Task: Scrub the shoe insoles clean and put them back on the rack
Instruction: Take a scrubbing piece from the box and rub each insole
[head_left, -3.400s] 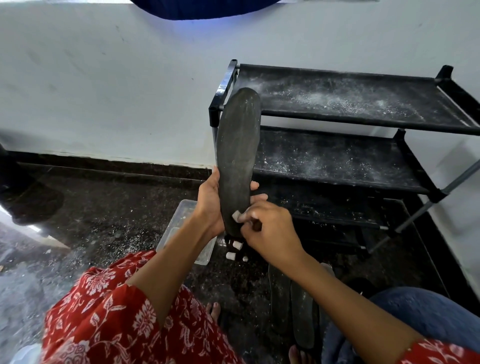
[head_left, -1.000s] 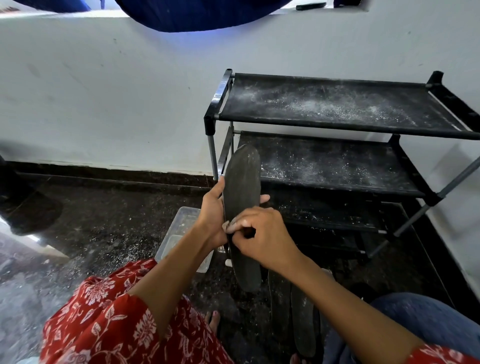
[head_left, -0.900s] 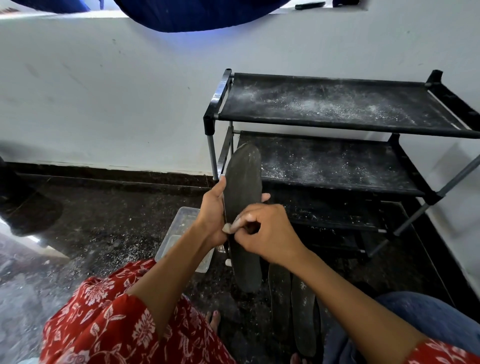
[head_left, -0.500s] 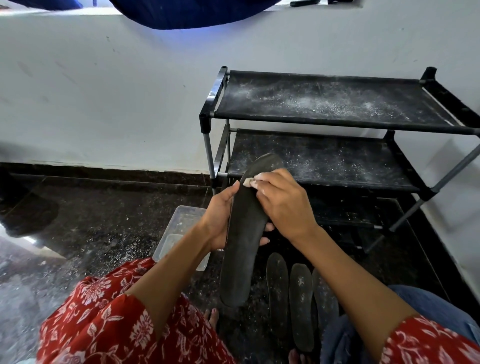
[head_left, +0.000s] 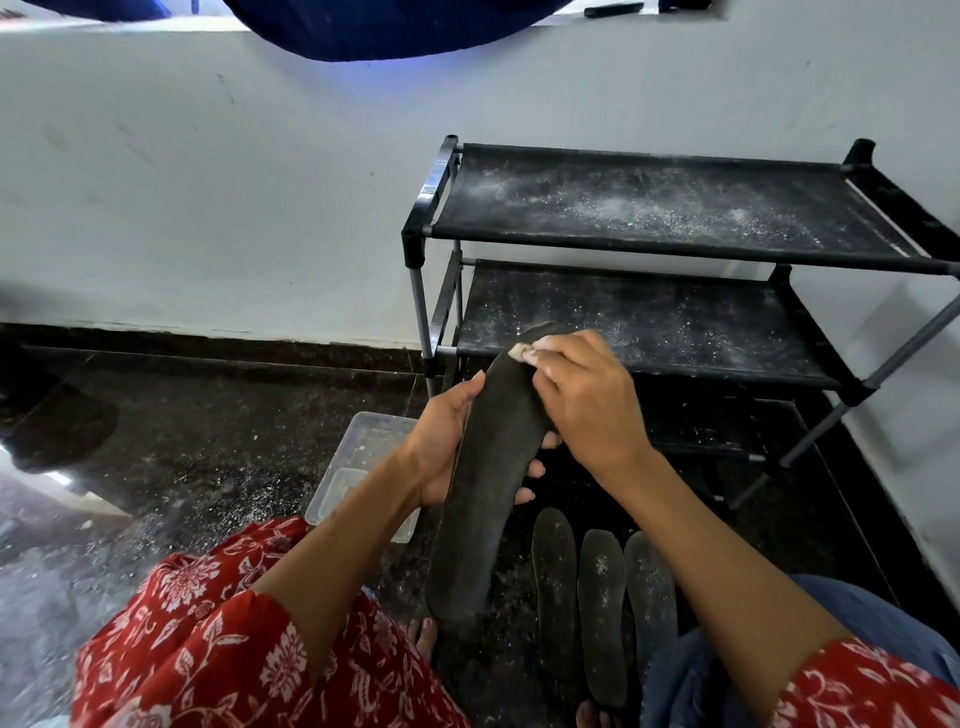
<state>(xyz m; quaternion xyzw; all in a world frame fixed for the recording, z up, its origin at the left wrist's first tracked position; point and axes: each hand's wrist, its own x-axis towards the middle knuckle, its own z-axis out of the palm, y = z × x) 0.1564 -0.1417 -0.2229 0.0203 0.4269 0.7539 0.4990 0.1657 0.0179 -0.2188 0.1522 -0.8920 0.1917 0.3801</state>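
one insole (head_left: 488, 483) is held by the left hand (head_left: 441, 447); above it, a pale scrubber (head_left: 519, 352) is pinched by the right hand (head_left: 587, 400); scrubbing downward is needed next

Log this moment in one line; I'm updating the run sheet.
left hand: holds insole | right hand: rubs white eraser near tip | rack: bare

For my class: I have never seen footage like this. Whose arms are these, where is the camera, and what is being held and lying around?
There is one view, from a camera worn on the person's head, looking down at their own two hands. The left hand grips a dark insole. The right hand pinches a small pale scrubbing piece against its top end. Three more insoles lie on the floor, beside a clear plastic tub. Behind stands a dusty black shoe rack.
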